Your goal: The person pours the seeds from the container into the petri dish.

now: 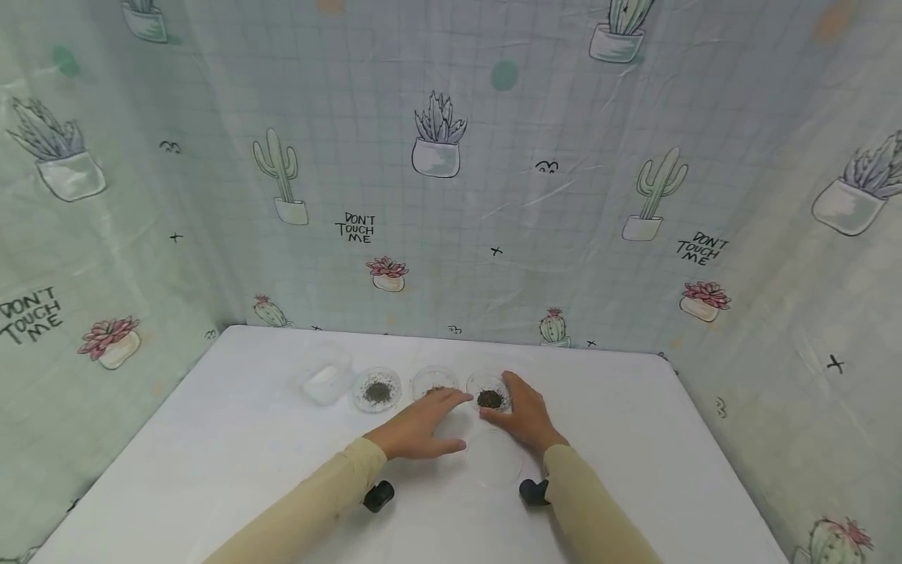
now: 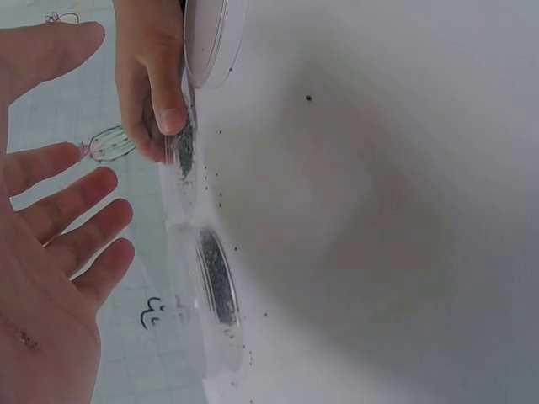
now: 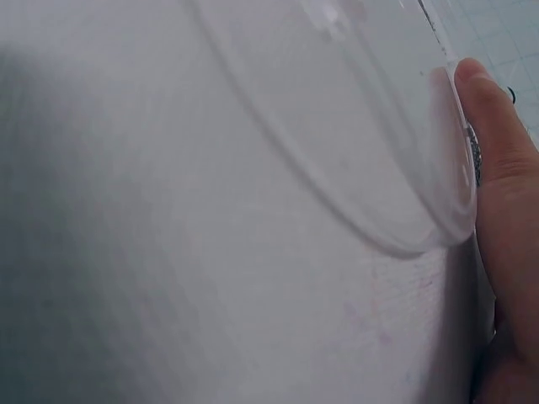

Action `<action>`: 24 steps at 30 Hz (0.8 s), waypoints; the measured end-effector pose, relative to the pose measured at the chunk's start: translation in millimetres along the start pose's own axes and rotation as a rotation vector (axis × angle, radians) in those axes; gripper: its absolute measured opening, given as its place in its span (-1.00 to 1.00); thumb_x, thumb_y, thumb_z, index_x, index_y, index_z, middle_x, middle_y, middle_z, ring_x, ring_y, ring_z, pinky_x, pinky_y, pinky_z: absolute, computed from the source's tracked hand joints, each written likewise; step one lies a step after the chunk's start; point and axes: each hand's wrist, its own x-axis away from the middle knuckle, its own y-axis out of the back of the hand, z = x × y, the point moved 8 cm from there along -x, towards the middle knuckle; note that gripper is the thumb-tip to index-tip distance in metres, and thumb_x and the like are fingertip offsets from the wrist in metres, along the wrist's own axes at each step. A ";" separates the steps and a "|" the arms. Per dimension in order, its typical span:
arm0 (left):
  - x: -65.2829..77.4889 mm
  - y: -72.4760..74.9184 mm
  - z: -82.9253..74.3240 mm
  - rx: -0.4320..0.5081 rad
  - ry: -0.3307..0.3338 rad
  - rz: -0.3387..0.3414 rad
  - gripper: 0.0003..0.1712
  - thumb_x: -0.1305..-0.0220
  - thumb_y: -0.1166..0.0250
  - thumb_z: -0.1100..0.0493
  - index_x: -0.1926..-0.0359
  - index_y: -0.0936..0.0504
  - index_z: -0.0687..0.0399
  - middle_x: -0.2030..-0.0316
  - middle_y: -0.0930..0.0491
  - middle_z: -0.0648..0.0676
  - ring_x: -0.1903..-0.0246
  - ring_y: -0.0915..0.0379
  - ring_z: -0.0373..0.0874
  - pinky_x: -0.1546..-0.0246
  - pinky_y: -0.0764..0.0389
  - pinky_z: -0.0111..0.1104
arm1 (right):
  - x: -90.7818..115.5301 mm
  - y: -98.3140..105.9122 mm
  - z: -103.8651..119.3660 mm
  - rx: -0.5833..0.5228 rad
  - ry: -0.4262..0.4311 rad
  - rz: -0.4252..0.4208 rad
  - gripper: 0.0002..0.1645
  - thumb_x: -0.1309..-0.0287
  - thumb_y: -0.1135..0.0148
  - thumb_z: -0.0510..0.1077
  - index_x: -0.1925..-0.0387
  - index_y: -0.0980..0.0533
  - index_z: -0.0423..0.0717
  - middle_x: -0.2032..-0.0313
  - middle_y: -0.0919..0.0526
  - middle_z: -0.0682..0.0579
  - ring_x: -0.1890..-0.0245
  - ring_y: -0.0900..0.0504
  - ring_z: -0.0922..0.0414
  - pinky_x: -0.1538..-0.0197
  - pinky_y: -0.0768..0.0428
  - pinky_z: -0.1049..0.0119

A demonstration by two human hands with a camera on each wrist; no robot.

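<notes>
My right hand (image 1: 524, 415) holds the rightmost petri dish (image 1: 489, 399) by its edge, thumb on the near side and fingers round the far side. Dark, crumbly bits are heaped in that dish. With fingers spread and nothing in it, my left hand (image 1: 419, 429) hovers just left of this dish, partly covering the middle petri dish (image 1: 431, 377). Another petri dish (image 1: 377, 392) with dark bits sits farther left. In front of my right hand lies a clear round lid or dish (image 1: 495, 464), its rim (image 3: 278, 156) close up in the right wrist view.
More clear round plastic pieces (image 1: 327, 382) lie at the left end of the row on the white table (image 1: 211, 454). Loose dark specks (image 2: 308, 98) dot the tabletop. A cactus-print curtain (image 1: 493, 290) hangs behind and at both sides.
</notes>
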 end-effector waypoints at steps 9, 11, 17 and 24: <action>-3.7 -7.9 -7.4 0.027 -0.035 0.023 -0.25 -0.13 -0.18 -0.22 -0.32 -0.18 -0.23 -0.30 -0.22 -0.04 -0.29 -0.18 -0.07 -0.22 -0.34 -0.09 | -1.4 1.3 0.3 -0.012 -0.010 0.003 0.26 0.33 -0.13 0.59 -0.36 -0.06 0.05 -0.35 -0.18 0.01 -0.36 -0.15 -0.03 -0.37 -0.08 -0.10; -1.5 -9.8 -8.2 0.031 -0.044 0.027 -0.25 -0.14 -0.18 -0.21 -0.33 -0.18 -0.23 -0.29 -0.22 -0.05 -0.28 -0.19 -0.07 -0.22 -0.34 -0.09 | 0.0 -1.0 -0.1 -0.003 -0.014 0.013 0.27 0.33 -0.11 0.60 -0.37 -0.04 0.06 -0.36 -0.16 0.03 -0.36 -0.15 -0.03 -0.37 -0.09 -0.09; 0.5 -11.7 -13.3 0.061 -0.109 0.026 -0.14 -0.01 -0.32 -0.17 -0.33 -0.18 -0.18 -0.27 -0.25 -0.09 -0.29 -0.16 -0.10 -0.27 -0.29 -0.14 | 0.6 -0.7 -1.2 0.016 0.000 -0.009 0.24 0.28 -0.10 0.59 -0.37 -0.05 0.03 -0.36 -0.16 0.02 -0.35 -0.17 -0.04 -0.37 -0.12 -0.07; 0.1 -21.1 -14.7 0.041 -0.128 0.055 -0.02 0.16 -0.42 -0.19 -0.31 -0.22 -0.12 -0.29 -0.25 -0.04 -0.30 -0.15 -0.10 -0.31 -0.23 -0.21 | 2.0 -1.5 0.6 0.007 0.010 -0.010 0.21 0.24 -0.16 0.53 -0.36 -0.06 0.02 -0.35 -0.18 0.00 -0.34 -0.18 -0.05 -0.36 -0.12 -0.07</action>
